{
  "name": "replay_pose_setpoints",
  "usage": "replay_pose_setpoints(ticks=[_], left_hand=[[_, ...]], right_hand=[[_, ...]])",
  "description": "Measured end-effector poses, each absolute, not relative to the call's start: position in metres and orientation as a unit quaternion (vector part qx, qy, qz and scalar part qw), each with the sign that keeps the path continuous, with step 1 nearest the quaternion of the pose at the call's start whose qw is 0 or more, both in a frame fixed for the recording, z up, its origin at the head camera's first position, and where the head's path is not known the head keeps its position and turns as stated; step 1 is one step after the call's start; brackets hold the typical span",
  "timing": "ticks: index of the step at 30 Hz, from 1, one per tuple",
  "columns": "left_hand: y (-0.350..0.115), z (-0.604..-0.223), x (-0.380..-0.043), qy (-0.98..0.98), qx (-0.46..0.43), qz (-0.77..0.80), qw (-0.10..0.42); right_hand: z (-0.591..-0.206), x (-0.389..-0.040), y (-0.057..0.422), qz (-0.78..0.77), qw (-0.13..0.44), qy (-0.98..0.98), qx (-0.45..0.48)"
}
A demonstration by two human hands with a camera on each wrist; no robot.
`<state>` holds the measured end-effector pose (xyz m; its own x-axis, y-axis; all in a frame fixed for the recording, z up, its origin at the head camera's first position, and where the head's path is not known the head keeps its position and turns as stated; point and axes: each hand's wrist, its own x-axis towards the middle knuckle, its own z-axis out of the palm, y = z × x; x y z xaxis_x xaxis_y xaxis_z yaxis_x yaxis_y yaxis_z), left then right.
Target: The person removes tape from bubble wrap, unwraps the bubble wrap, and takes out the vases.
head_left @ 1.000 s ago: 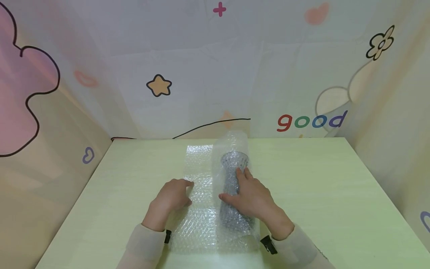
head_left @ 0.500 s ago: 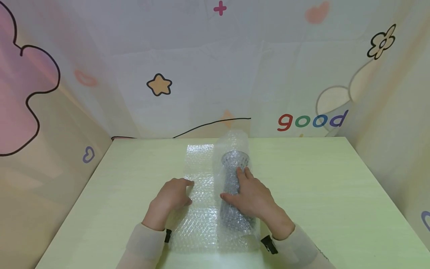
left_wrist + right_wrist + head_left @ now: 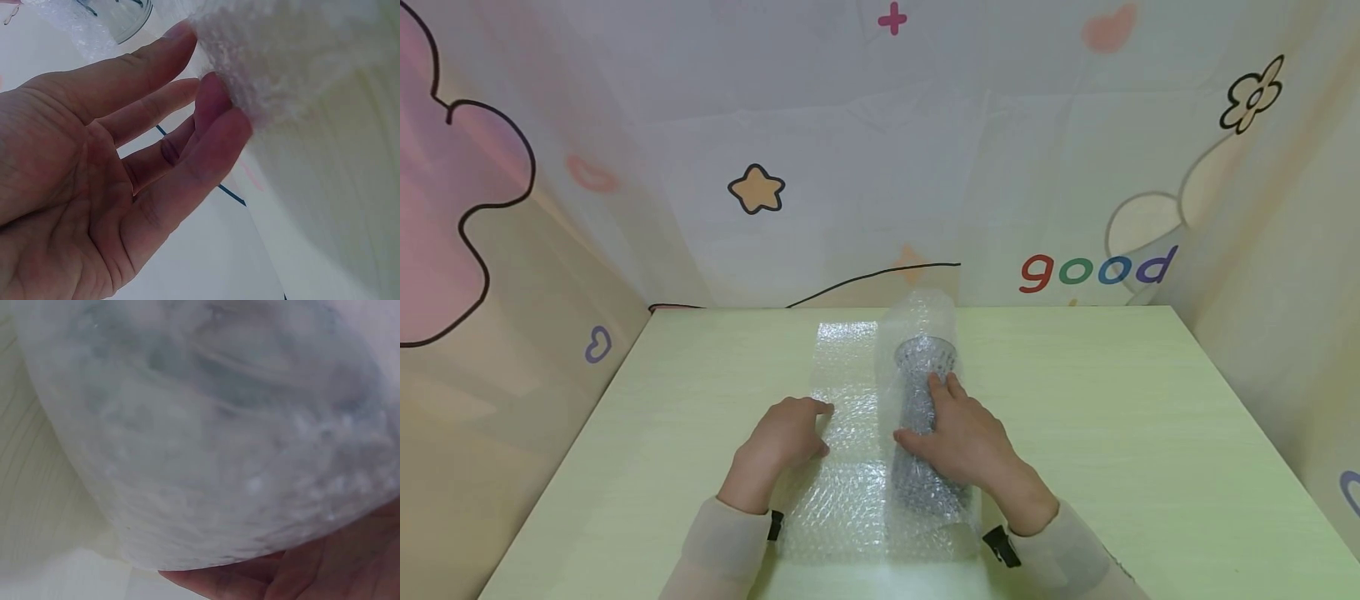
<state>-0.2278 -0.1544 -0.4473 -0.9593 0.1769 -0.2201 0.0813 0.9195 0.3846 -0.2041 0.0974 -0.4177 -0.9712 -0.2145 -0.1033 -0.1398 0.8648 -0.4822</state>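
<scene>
Two bare hands are at work on the counter [image 3: 1112, 417] before you, and between and beneath them lies a translucent sheet of bubble wrap [image 3: 847, 425]. Your right hand [image 3: 973, 442] rests on a clear, grey-looking glass vase [image 3: 916, 417] with a flared mouth, covered by the wrap; its thumb is spread wide from the fingers, which lie along the covered side. The vase lies with its mouth just beyond your right fingertips and its broader body under and nearer than your palm, while a loose sleeve of wrap runs past the mouth. Your left hand [image 3: 786, 437] is at the sheet's outer edge, its fingers gently bent and a moderate gap left between thumb and index; the fingertips touch the plastic. From your left fingertips the flat part of the sheet reaches across to the vase under your right hand. Behind your wrists are pale sleeves [image 3: 724, 537], with a black strap end [image 3: 1002, 547] showing beside the right cuff. Well beyond both hands hangs a pale printed cloth backdrop [image 3: 865, 167], with an orange star [image 3: 756, 190] and the multicoloured word "good" [image 3: 1097, 269].
</scene>
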Motion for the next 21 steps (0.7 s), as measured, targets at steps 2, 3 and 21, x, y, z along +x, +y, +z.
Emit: replay_pose_setpoints(ticks=[2, 3, 21], left_hand=[[-0.1545, -0.4474, -0.2280, 0.972, 0.068, 0.189, 0.125], [-0.1546, -0.4475, -0.2282, 0.972, 0.068, 0.189, 0.125], [-0.1540, -0.4473, -0.2278, 0.972, 0.068, 0.190, 0.123]], right_hand=[[-0.4183, -0.2043, 0.0979, -0.246, 0.076, 0.962, -0.092], [-0.4186, -0.2043, 0.0983, -0.248, 0.076, 0.961, -0.091], [-0.4194, -0.2030, 0.1030, -0.289, 0.071, 0.950, -0.094]])
